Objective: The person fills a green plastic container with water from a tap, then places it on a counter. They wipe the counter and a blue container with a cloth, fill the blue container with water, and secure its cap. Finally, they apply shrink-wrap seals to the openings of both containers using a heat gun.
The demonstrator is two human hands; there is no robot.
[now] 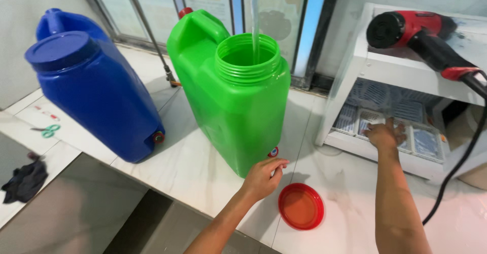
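**Hands at the green can and the white shelf**

A tall green can (236, 97) stands upright on the white worktop (193, 173), its wide threaded mouth uncovered. A clear hose (254, 15) hangs straight down into that mouth from above. The left hand (264, 175) is at the can's lower front corner, fingers curled loosely, fingertips touching the wall just under the small red and blue plug (274, 151) near the base. It grips nothing that can be seen.

A round red lid (301, 206) lies flat on the worktop, just right of the left hand and apart from the can.

The right hand (384, 134) reaches to the lower level of a white shelf (355, 66), palm down and fingers spread over the flat packets (423, 140) stored there. Whether it has hold of one cannot be told.

On top of the shelf lies a red and black heat gun (421, 33), its black cord (466, 152) trailing down the right side.

To the left, a blue can (96, 92) leans backward with its blue lid on. Farther left on the worktop are green-handled scissors (48, 130) and a dark cloth (25, 180).
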